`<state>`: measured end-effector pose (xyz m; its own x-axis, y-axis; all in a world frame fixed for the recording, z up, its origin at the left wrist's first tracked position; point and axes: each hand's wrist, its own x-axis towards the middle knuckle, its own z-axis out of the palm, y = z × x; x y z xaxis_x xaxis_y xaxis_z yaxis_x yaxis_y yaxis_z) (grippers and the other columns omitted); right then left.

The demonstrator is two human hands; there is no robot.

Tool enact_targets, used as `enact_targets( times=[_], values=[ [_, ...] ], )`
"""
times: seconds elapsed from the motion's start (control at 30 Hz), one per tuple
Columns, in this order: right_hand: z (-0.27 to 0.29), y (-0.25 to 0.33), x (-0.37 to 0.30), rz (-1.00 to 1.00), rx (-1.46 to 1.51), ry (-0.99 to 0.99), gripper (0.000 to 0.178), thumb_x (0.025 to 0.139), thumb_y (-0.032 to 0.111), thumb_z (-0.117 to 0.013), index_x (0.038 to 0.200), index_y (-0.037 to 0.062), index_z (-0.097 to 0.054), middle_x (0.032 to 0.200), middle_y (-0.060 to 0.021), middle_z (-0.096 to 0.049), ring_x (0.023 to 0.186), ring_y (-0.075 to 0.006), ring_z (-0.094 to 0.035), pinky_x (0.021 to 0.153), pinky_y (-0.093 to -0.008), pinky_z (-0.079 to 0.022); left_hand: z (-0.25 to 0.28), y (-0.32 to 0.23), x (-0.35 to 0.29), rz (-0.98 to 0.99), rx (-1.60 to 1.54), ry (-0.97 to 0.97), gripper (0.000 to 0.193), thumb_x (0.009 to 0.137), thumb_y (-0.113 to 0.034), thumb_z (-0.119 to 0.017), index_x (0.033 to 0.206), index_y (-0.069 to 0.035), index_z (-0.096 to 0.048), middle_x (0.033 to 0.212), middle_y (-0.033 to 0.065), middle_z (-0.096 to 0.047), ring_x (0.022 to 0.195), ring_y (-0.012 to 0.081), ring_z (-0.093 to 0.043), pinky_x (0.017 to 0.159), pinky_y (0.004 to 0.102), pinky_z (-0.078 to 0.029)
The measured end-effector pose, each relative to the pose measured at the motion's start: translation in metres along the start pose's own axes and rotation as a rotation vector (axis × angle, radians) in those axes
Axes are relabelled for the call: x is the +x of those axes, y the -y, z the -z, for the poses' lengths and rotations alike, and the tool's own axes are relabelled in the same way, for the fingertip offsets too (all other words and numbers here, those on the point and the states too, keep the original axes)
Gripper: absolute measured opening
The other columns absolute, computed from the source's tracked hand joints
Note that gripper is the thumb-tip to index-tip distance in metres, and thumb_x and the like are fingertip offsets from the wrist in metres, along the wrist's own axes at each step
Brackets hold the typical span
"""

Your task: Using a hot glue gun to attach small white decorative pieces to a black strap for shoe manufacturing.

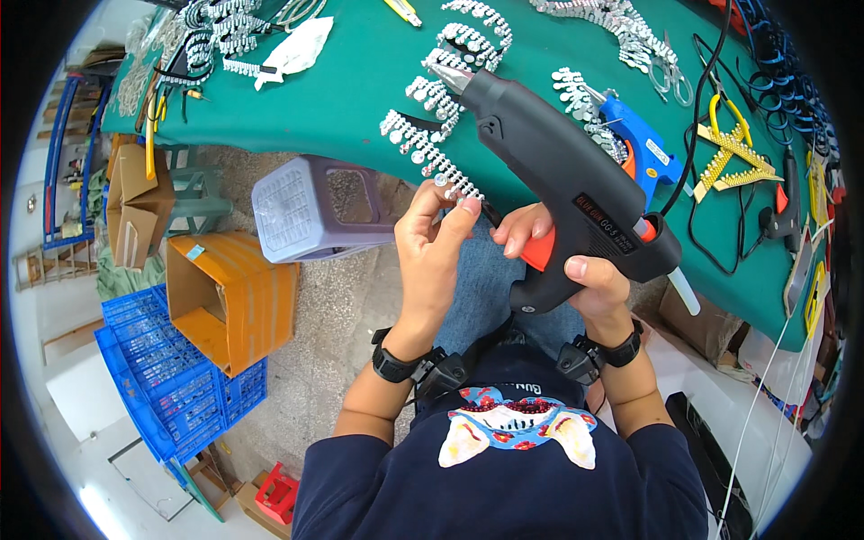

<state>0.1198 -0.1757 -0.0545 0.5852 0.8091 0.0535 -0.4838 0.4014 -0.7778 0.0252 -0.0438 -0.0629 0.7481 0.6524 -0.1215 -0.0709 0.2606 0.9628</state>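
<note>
My left hand [428,261] pinches one end of a beaded rhinestone trim [434,155] between thumb and fingers, just off the table's front edge. From there the trim runs back in loose curls over the green tabletop. A short dark piece shows past my left fingertips; I cannot make out what it is. My right hand [596,286] is wrapped round the handle of a large black glue gun [562,157], with fingers near its orange-red trigger [538,252]. The gun's metal nozzle points away to the upper left, over the curled trim. A whitish glue stick [684,292] juts from its back end.
On the green table [333,112] lie a blue glue gun [641,135], yellow glittery pieces [733,162], scissors [668,79], a white packet [297,49] and more trim. Black cords cross the right side. A grey stool [292,211], cardboard box [229,301] and blue crates [171,378] stand left.
</note>
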Motion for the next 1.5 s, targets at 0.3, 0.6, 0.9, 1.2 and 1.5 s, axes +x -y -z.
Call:
enact_targets(
  times=[0.3, 0.6, 0.9, 1.2, 1.5],
  values=[
    [0.002, 0.000, -0.002, -0.009, 0.003, 0.016, 0.042, 0.068, 0.029, -0.056, 0.097, -0.0020, -0.054, 0.086, -0.0224, -0.062, 0.093, -0.0350, -0.057, 0.091, -0.0475, -0.041, -0.016, -0.009, 0.000, -0.081, 0.251, -0.108, 0.011, 0.083, -0.005, -0.057, 0.088, 0.003, -0.062, 0.090, -0.0001, -0.053, 0.079, 0.0070, -0.050, 0.065, 0.0223, -0.042],
    [0.002, -0.001, -0.003, -0.016, 0.003, 0.037, 0.043, 0.068, 0.029, -0.056, 0.098, -0.0016, -0.054, 0.088, -0.0228, -0.062, 0.095, -0.0349, -0.056, 0.092, -0.0475, -0.042, -0.007, 0.006, -0.002, -0.050, -0.052, -0.104, 0.029, 0.086, -0.010, -0.044, 0.111, -0.001, -0.055, 0.092, 0.0037, -0.056, 0.077, 0.0089, -0.052, 0.060, 0.0234, -0.041],
    [-0.003, 0.002, -0.005, -0.056, 0.050, 0.016, 0.043, 0.068, 0.029, -0.057, 0.097, -0.0026, -0.054, 0.088, -0.0229, -0.061, 0.094, -0.0347, -0.057, 0.091, -0.0474, -0.042, 0.026, 0.030, -0.008, 0.097, 0.039, 0.166, 0.019, 0.096, -0.018, -0.052, 0.096, -0.001, -0.060, 0.073, 0.0014, -0.055, 0.064, 0.0084, -0.051, 0.058, 0.0218, -0.041],
    [0.020, -0.007, -0.007, 0.038, -0.012, 0.138, 0.040, 0.074, 0.023, -0.056, 0.105, -0.0007, -0.053, 0.093, -0.0184, -0.061, 0.100, -0.0319, -0.056, 0.095, -0.0483, -0.040, 0.121, -0.008, 0.019, -0.313, 0.543, -0.286, 0.018, 0.097, -0.020, -0.050, 0.095, -0.003, -0.057, 0.088, 0.0020, -0.056, 0.078, 0.0082, -0.050, 0.068, 0.0228, -0.040],
    [0.014, 0.000, -0.015, 0.191, -0.079, 0.024, 0.041, 0.071, 0.028, -0.058, 0.098, -0.0021, -0.055, 0.094, -0.0210, -0.062, 0.107, -0.0344, -0.053, 0.098, -0.0474, -0.036, 0.003, -0.060, 0.095, -0.335, 1.002, 0.072, 0.079, 0.072, -0.038, -0.073, 0.132, 0.004, -0.042, 0.116, 0.0217, -0.057, 0.106, 0.0350, -0.056, 0.090, 0.0413, -0.044]
  ],
)
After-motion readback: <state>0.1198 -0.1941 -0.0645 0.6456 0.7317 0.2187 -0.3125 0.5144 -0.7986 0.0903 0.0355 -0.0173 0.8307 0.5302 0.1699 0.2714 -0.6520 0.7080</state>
